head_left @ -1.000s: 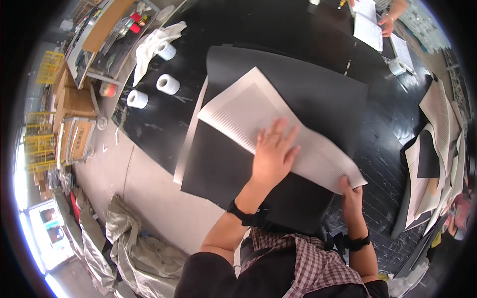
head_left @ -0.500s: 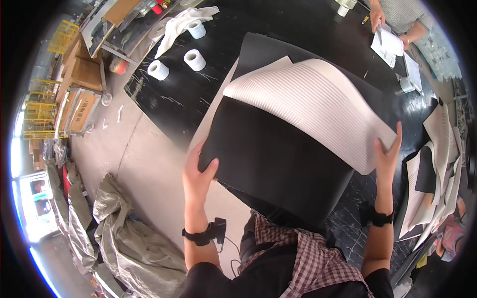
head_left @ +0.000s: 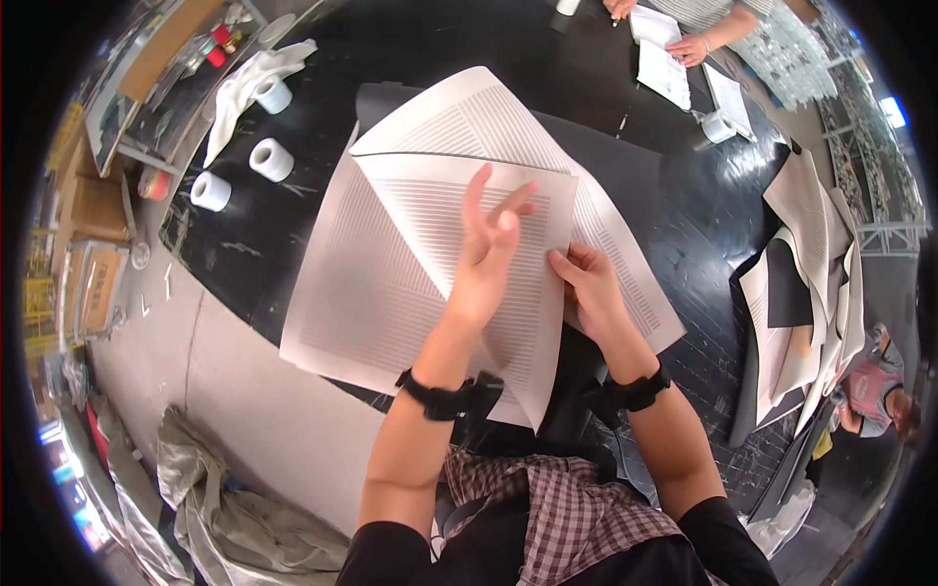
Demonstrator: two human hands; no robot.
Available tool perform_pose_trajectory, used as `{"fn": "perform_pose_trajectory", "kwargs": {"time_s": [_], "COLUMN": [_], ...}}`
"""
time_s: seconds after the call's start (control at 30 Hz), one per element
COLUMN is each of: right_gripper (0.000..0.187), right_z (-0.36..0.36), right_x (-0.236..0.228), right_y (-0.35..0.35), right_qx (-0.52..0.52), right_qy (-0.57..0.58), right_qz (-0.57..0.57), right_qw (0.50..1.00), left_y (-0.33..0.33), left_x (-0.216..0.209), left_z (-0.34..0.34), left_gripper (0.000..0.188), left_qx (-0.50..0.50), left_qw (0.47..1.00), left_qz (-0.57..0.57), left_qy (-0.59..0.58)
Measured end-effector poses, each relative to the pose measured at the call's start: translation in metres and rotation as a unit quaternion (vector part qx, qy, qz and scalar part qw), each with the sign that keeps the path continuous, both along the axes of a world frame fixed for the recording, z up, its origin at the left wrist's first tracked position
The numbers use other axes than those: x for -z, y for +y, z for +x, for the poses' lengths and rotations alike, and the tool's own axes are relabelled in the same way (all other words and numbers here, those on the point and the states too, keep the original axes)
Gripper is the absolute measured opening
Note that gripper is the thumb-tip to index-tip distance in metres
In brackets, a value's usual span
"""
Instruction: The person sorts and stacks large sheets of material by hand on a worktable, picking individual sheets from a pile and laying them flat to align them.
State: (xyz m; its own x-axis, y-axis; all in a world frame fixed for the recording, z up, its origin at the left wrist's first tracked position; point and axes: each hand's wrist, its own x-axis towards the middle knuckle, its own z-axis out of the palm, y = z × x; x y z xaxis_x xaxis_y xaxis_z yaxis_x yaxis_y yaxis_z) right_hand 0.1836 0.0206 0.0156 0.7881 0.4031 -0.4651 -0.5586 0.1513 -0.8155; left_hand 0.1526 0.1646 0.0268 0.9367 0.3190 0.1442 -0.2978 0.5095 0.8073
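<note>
Off-white sheets with a grooved line pattern lie on the black table before me. The upper ribbed sheet [head_left: 528,322] is partly lifted, its near corner hanging toward my body. My right hand [head_left: 591,288] pinches its right edge between thumb and fingers. Over the middle of that sheet my left hand [head_left: 486,249] is raised with fingers spread, holding nothing. Another ribbed sheet [head_left: 337,283] lies flat beneath, to the left. Under them a dark grey sheet [head_left: 620,176] shows at the far right side.
White rolls [head_left: 271,159] and a white cloth [head_left: 244,88] are on the table [head_left: 440,49] at far left. At far right a co-worker's hand [head_left: 689,49] rests on papers [head_left: 664,73]. A heap of similar sheets [head_left: 806,264] lies at right; grey-green tarpaulin [head_left: 210,488] at lower left.
The lifted sheet's black underside has turned away and its ribbed off-white face now shows. My left hand has let go of the left edge and moved right; my right hand has moved inward.
</note>
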Motion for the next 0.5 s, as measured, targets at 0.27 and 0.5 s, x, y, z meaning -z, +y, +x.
{"fn": "perform_pose_trajectory", "kwargs": {"time_s": [0.27, 0.5], "right_gripper": [0.023, 0.024], "right_z": [0.004, 0.004], "right_x": [-0.001, -0.001], "right_y": [-0.006, -0.007], "right_qx": [-0.013, -0.024], "right_qy": [0.056, 0.051], "right_qz": [0.006, -0.002], "right_qw": [0.998, 0.998], "left_y": [0.018, 0.020], "left_x": [0.010, 0.019], "left_z": [-0.048, -0.065], "left_gripper": [0.028, 0.022], "left_qx": [-0.068, -0.082], "left_qw": [0.974, 0.960], "left_qz": [0.166, 0.205], "left_qy": [0.137, 0.174]}}
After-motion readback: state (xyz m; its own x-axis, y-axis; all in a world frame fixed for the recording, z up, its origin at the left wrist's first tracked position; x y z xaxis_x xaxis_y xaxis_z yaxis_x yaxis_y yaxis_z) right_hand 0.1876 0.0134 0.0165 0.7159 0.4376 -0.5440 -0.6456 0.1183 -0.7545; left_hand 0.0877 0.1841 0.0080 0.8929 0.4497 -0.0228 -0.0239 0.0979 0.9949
